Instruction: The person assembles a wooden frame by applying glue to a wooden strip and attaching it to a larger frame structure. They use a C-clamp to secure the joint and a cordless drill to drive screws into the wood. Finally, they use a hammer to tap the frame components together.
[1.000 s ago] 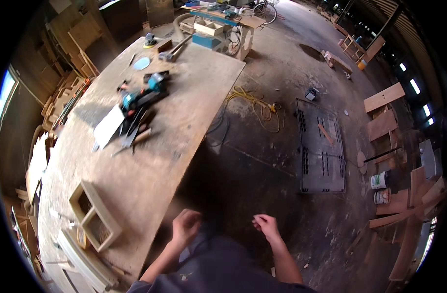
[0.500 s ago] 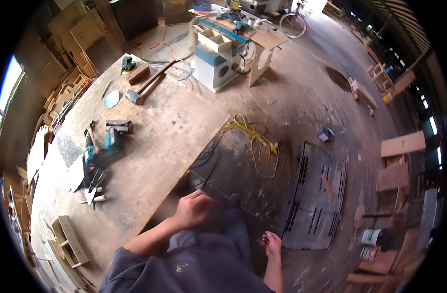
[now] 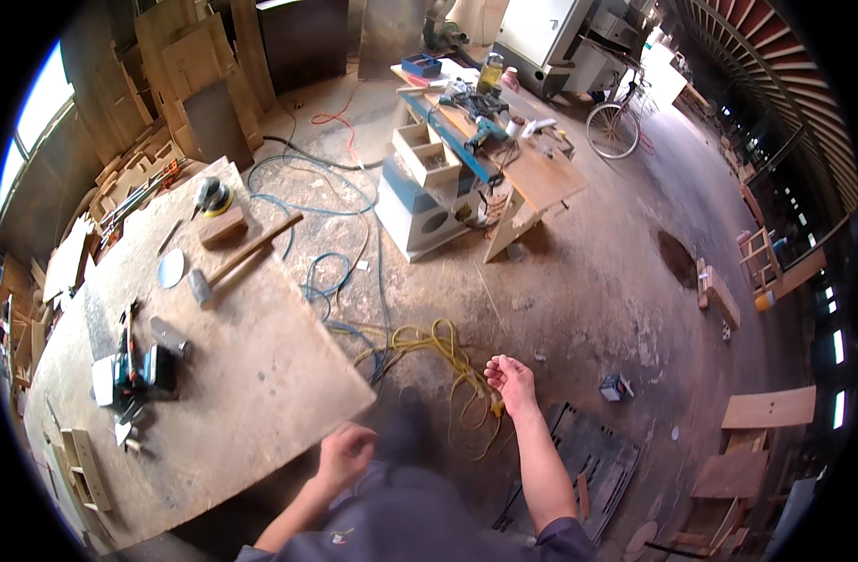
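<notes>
My left hand (image 3: 347, 454) is closed in a loose curl beside the near right corner of a large worn table (image 3: 288, 375); nothing shows in it. Out ahead above the floor, my right hand (image 3: 510, 379) has its fingers bent in toward the thumb, with no object visible. On the table lie a long-handled hammer (image 3: 255, 253), a wooden block (image 3: 224, 228), a sander (image 3: 213, 197) and a pale round disc (image 3: 171, 269). Dark and teal power tools (image 3: 152, 370) are bunched farther left. Neither hand touches any of these.
Yellow cable (image 3: 438, 347) and blue hose (image 3: 328, 276) lie looped on the floor ahead. A second workbench (image 3: 546, 183) with tools stands beyond, a bicycle (image 3: 613, 129) behind it. A slotted dark panel (image 3: 602, 450) and a small can (image 3: 615, 387) lie to the right.
My view has moved forward along the table, so the second workbench and yellow cable look nearer. My right arm has swung up and forward; my left hand has dropped lower in view.
</notes>
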{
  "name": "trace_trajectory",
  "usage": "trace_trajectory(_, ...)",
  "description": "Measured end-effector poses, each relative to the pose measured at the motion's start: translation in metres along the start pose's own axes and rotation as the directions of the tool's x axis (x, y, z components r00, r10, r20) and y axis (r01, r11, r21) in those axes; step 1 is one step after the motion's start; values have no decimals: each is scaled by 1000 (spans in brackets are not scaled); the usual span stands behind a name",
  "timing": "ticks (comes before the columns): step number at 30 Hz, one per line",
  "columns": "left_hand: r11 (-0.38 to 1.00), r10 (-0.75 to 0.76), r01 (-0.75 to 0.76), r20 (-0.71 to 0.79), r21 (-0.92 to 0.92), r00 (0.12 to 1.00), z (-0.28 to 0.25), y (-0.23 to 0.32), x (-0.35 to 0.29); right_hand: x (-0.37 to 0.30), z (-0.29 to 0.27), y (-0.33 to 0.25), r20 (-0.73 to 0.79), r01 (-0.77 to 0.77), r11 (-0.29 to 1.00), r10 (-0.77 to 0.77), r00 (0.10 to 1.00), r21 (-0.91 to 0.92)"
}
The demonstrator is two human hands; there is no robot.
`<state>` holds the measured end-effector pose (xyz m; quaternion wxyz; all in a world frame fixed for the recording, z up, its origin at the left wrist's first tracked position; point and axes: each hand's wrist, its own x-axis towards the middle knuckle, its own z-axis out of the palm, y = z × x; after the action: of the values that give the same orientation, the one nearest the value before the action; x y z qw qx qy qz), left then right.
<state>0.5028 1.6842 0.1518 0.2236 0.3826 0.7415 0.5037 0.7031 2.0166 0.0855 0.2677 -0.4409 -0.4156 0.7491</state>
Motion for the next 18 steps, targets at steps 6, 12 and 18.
trace_trajectory(6,996,-12,28,-197,79,980,30,22,115,210,32,-104,78,-49,996,55,995,-75)
trace_trajectory(12,957,-82,221,-558,186,826,23,36,140,494,62,-167,89,-43,991,55,995,-124)
trace_trajectory(18,700,-276,711,-942,-61,190,133,67,103,758,136,-219,316,-235,951,289,904,-199)
